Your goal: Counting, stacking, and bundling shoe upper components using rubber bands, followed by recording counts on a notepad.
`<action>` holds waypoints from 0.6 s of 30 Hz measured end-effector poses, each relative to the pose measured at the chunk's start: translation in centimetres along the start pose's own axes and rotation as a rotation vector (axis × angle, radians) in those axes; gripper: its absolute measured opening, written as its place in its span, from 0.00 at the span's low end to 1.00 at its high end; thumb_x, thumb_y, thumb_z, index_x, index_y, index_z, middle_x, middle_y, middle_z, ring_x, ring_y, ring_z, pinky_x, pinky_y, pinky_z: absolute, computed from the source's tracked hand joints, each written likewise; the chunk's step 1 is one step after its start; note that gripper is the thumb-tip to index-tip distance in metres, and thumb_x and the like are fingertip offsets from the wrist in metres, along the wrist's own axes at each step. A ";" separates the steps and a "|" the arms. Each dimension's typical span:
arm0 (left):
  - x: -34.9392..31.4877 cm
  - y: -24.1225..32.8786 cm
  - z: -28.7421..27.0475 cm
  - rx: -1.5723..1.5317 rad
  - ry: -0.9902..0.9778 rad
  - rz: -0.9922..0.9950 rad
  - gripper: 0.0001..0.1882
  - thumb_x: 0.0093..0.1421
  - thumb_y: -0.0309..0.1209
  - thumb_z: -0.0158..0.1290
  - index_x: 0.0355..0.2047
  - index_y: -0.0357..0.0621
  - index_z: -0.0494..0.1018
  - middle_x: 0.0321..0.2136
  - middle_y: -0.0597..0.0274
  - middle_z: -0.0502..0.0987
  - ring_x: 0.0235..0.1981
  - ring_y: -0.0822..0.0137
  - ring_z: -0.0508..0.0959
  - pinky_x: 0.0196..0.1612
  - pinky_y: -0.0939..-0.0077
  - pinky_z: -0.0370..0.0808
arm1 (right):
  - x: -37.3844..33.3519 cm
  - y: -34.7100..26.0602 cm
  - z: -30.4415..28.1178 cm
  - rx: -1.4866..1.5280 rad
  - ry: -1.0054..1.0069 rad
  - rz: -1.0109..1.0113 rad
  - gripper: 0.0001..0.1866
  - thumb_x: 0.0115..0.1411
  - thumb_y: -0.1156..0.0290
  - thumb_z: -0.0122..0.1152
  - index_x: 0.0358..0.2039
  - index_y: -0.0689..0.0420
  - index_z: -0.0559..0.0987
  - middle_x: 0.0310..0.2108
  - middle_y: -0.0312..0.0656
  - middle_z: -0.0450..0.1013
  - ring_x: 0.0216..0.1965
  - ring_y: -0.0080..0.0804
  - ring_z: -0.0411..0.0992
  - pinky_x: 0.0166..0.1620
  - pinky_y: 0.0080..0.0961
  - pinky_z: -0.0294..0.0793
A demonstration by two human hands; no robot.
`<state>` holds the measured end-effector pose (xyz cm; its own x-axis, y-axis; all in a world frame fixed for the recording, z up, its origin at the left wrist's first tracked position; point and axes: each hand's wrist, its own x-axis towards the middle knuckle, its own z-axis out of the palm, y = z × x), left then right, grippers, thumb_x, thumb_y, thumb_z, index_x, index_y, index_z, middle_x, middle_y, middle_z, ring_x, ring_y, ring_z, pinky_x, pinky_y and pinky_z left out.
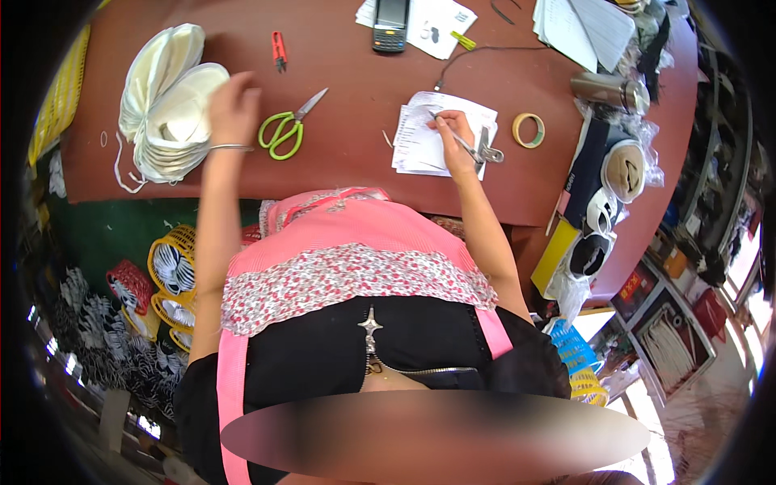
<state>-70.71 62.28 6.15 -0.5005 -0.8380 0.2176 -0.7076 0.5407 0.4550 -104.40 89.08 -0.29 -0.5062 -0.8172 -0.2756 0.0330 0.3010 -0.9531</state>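
My right hand [455, 133] grips a pen [464, 145], its fingers closed around it over a small stack of printed paper slips [420, 137]. A metal bulldog clip [487, 149] sits at the stack's right edge. My left hand [233, 109] is at the right side of a bundle of white, curved fabric pieces [174, 113] tied with white string. That hand is smeared by motion, so I cannot tell whether its fingers touch the bundle. Just right of it lie scissors [286, 132] with green handles, their blades pointing up and right.
On the brown table [347, 97] are red thread snips [279, 51], a handheld scanner [390, 28], a tape roll [529, 130] and a steel flask [610, 92]. Papers [584, 32] lie at the far right. Yellow baskets [172, 259] with striped items stand below left.
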 end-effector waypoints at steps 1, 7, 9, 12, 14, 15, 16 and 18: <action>-0.5 -4.6 -1.9 0.199 0.104 -0.052 0.17 0.56 0.34 0.60 0.46 0.44 0.78 0.43 0.50 0.81 0.47 0.49 0.78 0.52 0.58 0.73 | 0.1 -0.1 0.1 -0.004 0.005 0.001 0.09 0.68 0.71 0.53 0.44 0.63 0.72 0.36 0.46 0.80 0.40 0.28 0.77 0.49 0.24 0.72; -1.2 -13.8 -8.8 0.918 -0.312 -0.469 0.27 0.59 0.46 0.55 0.54 0.45 0.72 0.50 0.52 0.78 0.53 0.52 0.76 0.56 0.57 0.71 | 1.0 -0.3 0.1 -0.145 -0.129 -0.003 0.13 0.71 0.65 0.48 0.48 0.61 0.71 0.45 0.49 0.78 0.51 0.33 0.75 0.56 0.27 0.69; 0.4 -11.6 -8.9 1.038 -0.428 -0.534 0.28 0.58 0.48 0.54 0.54 0.45 0.72 0.51 0.52 0.78 0.54 0.52 0.76 0.57 0.57 0.70 | 1.1 -0.2 -0.2 -0.270 -0.151 -0.018 0.14 0.71 0.64 0.47 0.50 0.61 0.71 0.46 0.48 0.77 0.53 0.34 0.75 0.57 0.27 0.69; 3.2 -10.1 -8.6 0.994 -0.707 -0.689 0.32 0.56 0.52 0.53 0.55 0.44 0.72 0.53 0.51 0.77 0.55 0.52 0.76 0.58 0.56 0.70 | 1.3 -0.1 -0.4 -0.228 -0.148 0.000 0.14 0.71 0.64 0.48 0.49 0.61 0.71 0.46 0.47 0.77 0.52 0.35 0.75 0.56 0.27 0.70; 3.6 -10.6 -8.5 0.923 -0.795 -0.765 0.34 0.54 0.53 0.54 0.55 0.42 0.72 0.52 0.51 0.78 0.54 0.50 0.77 0.58 0.56 0.70 | 1.4 0.2 -0.5 -0.253 -0.156 -0.012 0.15 0.71 0.64 0.47 0.49 0.61 0.71 0.47 0.48 0.77 0.53 0.36 0.75 0.57 0.28 0.70; 3.5 -10.8 -8.4 0.924 -0.796 -0.761 0.34 0.54 0.53 0.54 0.55 0.42 0.72 0.52 0.51 0.78 0.54 0.50 0.77 0.58 0.56 0.70 | 1.3 0.3 -0.4 -0.253 -0.152 -0.010 0.15 0.71 0.64 0.47 0.49 0.61 0.71 0.47 0.48 0.77 0.53 0.36 0.75 0.57 0.28 0.70; 3.2 -11.0 -8.4 0.938 -0.745 -0.737 0.35 0.54 0.53 0.55 0.56 0.43 0.72 0.51 0.51 0.79 0.52 0.49 0.78 0.57 0.56 0.71 | 1.3 0.4 -0.4 -0.229 -0.145 -0.022 0.15 0.71 0.64 0.47 0.49 0.62 0.71 0.47 0.49 0.77 0.53 0.36 0.75 0.57 0.27 0.69; 2.6 -10.8 -8.5 0.951 -0.695 -0.708 0.35 0.54 0.53 0.56 0.56 0.43 0.72 0.50 0.50 0.79 0.50 0.49 0.79 0.56 0.55 0.71 | 1.1 0.5 -0.2 -0.205 -0.135 -0.030 0.15 0.71 0.64 0.47 0.49 0.62 0.71 0.48 0.50 0.77 0.53 0.36 0.75 0.57 0.27 0.69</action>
<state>-60.09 53.66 9.11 0.1619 -0.8965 -0.4124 -0.8389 0.0950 -0.5360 -105.08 88.44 -1.06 -0.3845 -0.8813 -0.2747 -0.1633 0.3578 -0.9194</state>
